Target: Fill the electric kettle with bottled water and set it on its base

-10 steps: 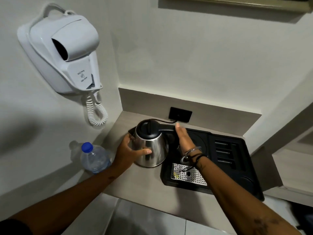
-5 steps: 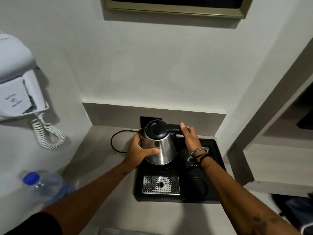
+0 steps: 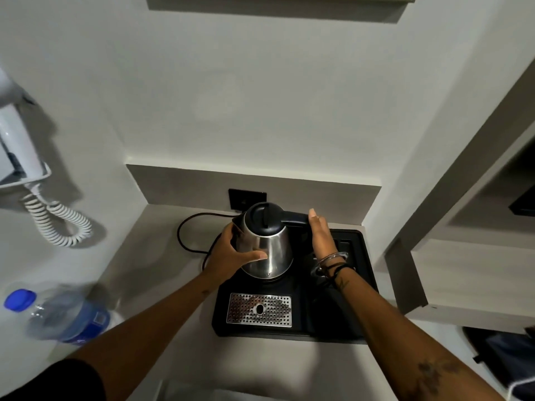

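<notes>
A steel electric kettle (image 3: pixel 275 250) with a black lid and handle stands upright at the back of the black tray (image 3: pixel 356 314). Its base is mostly hidden beneath it; only a dark rim (image 3: pixel 269 280) shows. My left hand (image 3: pixel 228 256) cups the kettle's left side, thumb across the front. My right hand (image 3: pixel 320 235) grips the black handle on the right. At the far left, apart from both hands, stands a clear water bottle (image 3: pixel 58 314) with its blue cap on.
A perforated metal drip grate (image 3: pixel 259 309) sits at the tray's front. A black cord (image 3: pixel 185 235) loops from the wall socket (image 3: pixel 246 198) over the counter. A white wall hair dryer (image 3: pixel 17 151) hangs at left. A shelf unit (image 3: pixel 463 285) juts in at right.
Both hands carried the kettle rightward from the bare counter beside the tray onto the tray's back. Over the last half second it has stayed in place there.
</notes>
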